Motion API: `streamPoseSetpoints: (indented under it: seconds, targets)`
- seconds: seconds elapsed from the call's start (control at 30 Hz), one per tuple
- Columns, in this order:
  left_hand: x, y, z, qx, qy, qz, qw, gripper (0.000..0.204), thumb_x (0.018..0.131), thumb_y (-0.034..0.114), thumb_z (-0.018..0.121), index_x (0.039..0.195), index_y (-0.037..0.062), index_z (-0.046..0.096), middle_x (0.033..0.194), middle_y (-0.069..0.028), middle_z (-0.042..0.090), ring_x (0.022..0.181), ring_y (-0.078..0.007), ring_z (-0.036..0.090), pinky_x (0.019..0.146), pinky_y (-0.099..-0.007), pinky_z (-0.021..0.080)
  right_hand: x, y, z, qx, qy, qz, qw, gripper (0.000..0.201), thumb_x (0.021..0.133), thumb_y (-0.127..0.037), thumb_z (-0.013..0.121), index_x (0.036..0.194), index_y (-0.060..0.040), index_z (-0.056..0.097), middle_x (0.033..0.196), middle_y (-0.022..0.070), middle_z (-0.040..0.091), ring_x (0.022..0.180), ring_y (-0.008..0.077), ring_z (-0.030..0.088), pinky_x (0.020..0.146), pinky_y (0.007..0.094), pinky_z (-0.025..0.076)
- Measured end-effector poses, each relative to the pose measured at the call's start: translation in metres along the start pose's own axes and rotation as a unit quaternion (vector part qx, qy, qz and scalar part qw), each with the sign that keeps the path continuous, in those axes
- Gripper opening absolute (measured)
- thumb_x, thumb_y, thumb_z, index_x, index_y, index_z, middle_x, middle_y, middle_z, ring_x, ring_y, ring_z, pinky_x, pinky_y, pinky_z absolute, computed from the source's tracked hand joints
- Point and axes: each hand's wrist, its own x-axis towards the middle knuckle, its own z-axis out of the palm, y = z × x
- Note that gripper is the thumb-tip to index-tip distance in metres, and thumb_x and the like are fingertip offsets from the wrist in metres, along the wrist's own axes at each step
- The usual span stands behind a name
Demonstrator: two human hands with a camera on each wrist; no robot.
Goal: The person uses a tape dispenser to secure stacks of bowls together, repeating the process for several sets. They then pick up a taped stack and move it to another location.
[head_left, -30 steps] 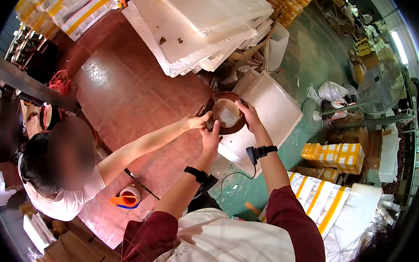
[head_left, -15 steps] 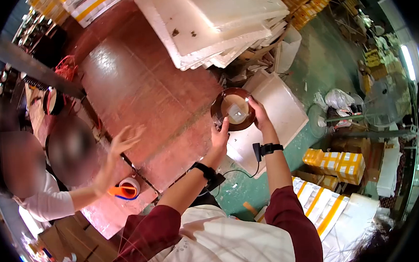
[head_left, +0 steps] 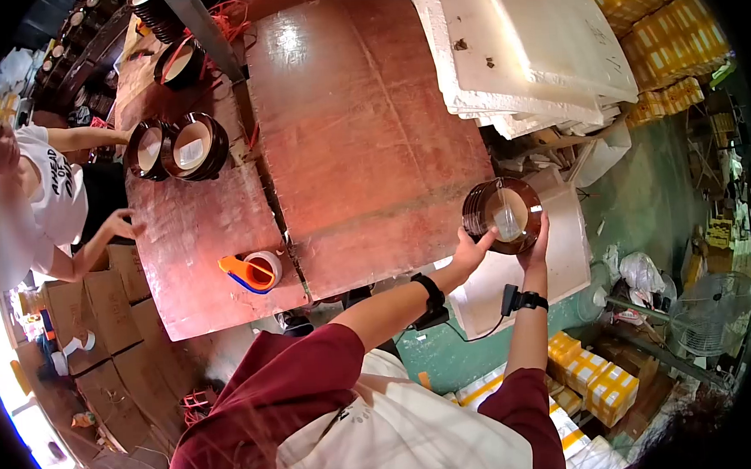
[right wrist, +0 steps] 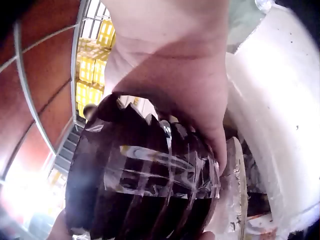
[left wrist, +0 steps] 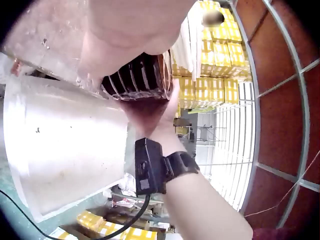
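A stack of dark brown bowls (head_left: 522, 217), banded with clear tape, is held between both hands over the table's right end. My left hand (head_left: 473, 250) grips the near left side, its thumb at the top bowl's rim. On the near right side, my right hand (head_left: 535, 249) curls its fingers round the stack. The right wrist view shows strips of clear tape (right wrist: 155, 172) across the ridged bowl sides, with the right hand (right wrist: 175, 65) above them. In the left wrist view, the left hand (left wrist: 132, 30) hides part of the bowls (left wrist: 142, 77).
Two more bowl stacks (head_left: 198, 146) stand at the table's left, beside another person (head_left: 50, 190). An orange tape dispenser (head_left: 253, 272) lies near the front edge of the red table (head_left: 353, 150). White foam sheets (head_left: 536, 44) are piled behind; another foam piece (head_left: 567, 266) lies below the bowls.
The other person's hand has let go of the bowl stack and withdrawn left. The head view has turned left, and the stack, still in both my hands, now shows more of its side.
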Motion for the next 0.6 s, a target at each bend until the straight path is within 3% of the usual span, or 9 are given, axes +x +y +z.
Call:
streamPoseSetpoints:
  seconds: [0.13, 0.2, 0.23, 0.27, 0.3, 0.37, 0.47, 0.53, 0.6]
  targets:
    - [0.014, -0.027, 0.0, 0.018, 0.004, 0.06, 0.998, 0.097, 0.081, 0.061, 0.076, 0.14, -0.002, 0.031, 0.125, -0.0178, 0.057, 0.101, -0.0242, 0.059, 0.08, -0.0373, 0.055, 0.02, 0.01, -0.028, 0.037, -0.007, 0.037, 0.999, 0.076, 0.096, -0.071, 0.038, 0.142, -0.0122, 0.052, 0.136, 0.0076, 0.06, 0.122, 0.0284, 0.06, 0.104, 0.0454, 0.048]
    - [0.004, -0.004, -0.015, 0.005, -0.102, 0.009, 0.995, 0.081, 0.086, 0.054, 0.076, 0.138, 0.0042, 0.04, 0.131, -0.0133, 0.055, 0.114, -0.0233, 0.056, 0.085, -0.0415, 0.055, 0.025, 0.017, -0.041, 0.026, 0.012, 0.014, 0.999, 0.066, 0.098, -0.067, 0.042, 0.134, -0.0155, 0.059, 0.13, 0.001, 0.064, 0.116, 0.0198, 0.061, 0.097, 0.0363, 0.051]
    - [-0.002, -0.001, -0.015, -0.035, -0.09, -0.008, 0.995, 0.076, 0.088, 0.051, 0.075, 0.139, 0.0079, 0.041, 0.132, -0.011, 0.055, 0.117, -0.0231, 0.055, 0.09, -0.0436, 0.053, 0.027, 0.021, -0.044, 0.049, 0.045, 0.013, 0.998, 0.062, 0.098, -0.066, 0.044, 0.133, -0.0164, 0.061, 0.129, 0.0008, 0.065, 0.115, 0.0188, 0.062, 0.095, 0.0346, 0.051]
    - [-0.002, -0.001, -0.019, -0.058, -0.094, -0.033, 0.993, 0.075, 0.088, 0.05, 0.075, 0.141, 0.008, 0.041, 0.133, -0.0107, 0.054, 0.118, -0.0241, 0.054, 0.094, -0.0449, 0.052, 0.03, 0.023, -0.046, 0.01, 0.072, 0.016, 0.997, 0.074, 0.096, -0.071, 0.04, 0.141, -0.0137, 0.053, 0.135, 0.0042, 0.061, 0.121, 0.0264, 0.06, 0.1, 0.0438, 0.05]
    - [-0.019, 0.018, -0.028, -0.076, -0.135, -0.055, 0.986, 0.077, 0.09, 0.05, 0.073, 0.145, 0.0088, 0.039, 0.137, -0.0102, 0.052, 0.119, -0.0251, 0.055, 0.093, -0.0446, 0.052, 0.016, 0.015, -0.025, 0.048, -0.015, 0.013, 0.999, 0.073, 0.098, -0.069, 0.038, 0.143, -0.0122, 0.051, 0.14, 0.0055, 0.058, 0.127, 0.0272, 0.055, 0.107, 0.0445, 0.045]
    - [-0.037, 0.03, -0.045, -0.082, -0.143, -0.06, 0.984, 0.068, 0.094, 0.048, 0.068, 0.144, 0.009, 0.043, 0.134, -0.0105, 0.057, 0.114, -0.0235, 0.059, 0.092, -0.0409, 0.053, 0.001, 0.006, -0.005, 0.062, -0.032, 0.011, 0.998, 0.073, 0.1, -0.067, 0.036, 0.145, -0.0107, 0.049, 0.143, 0.007, 0.055, 0.132, 0.0275, 0.051, 0.111, 0.045, 0.041]
    - [-0.057, 0.037, -0.102, 0.02, -0.169, -0.086, 0.982, 0.053, 0.099, 0.042, 0.061, 0.137, 0.0068, 0.053, 0.126, -0.0103, 0.063, 0.108, -0.0211, 0.063, 0.09, -0.0359, 0.053, -0.011, -0.001, 0.007, 0.043, -0.015, -0.009, 0.999, 0.075, 0.1, -0.068, 0.036, 0.146, -0.0097, 0.047, 0.146, 0.0082, 0.052, 0.134, 0.0277, 0.049, 0.113, 0.0444, 0.038]
    - [-0.079, 0.036, -0.159, 0.051, -0.188, -0.047, 0.98, 0.041, 0.102, 0.035, 0.057, 0.128, 0.0041, 0.06, 0.12, -0.01, 0.067, 0.104, -0.0201, 0.065, 0.09, -0.0334, 0.052, -0.002, 0.005, -0.012, 0.064, -0.008, -0.006, 0.998, 0.078, 0.099, -0.069, 0.036, 0.148, -0.0085, 0.045, 0.148, 0.0088, 0.051, 0.135, 0.0281, 0.048, 0.114, 0.0438, 0.036]
    - [-0.12, 0.052, -0.215, 0.033, -0.148, -0.042, 0.988, 0.037, 0.102, 0.033, 0.058, 0.125, 0.0043, 0.061, 0.115, -0.0081, 0.068, 0.101, -0.019, 0.065, 0.089, -0.0336, 0.052, -0.012, 0.003, -0.012, 0.043, -0.02, -0.008, 0.999, 0.08, 0.098, -0.069, 0.039, 0.15, -0.0082, 0.042, 0.15, 0.0087, 0.048, 0.137, 0.0277, 0.046, 0.115, 0.0438, 0.036]
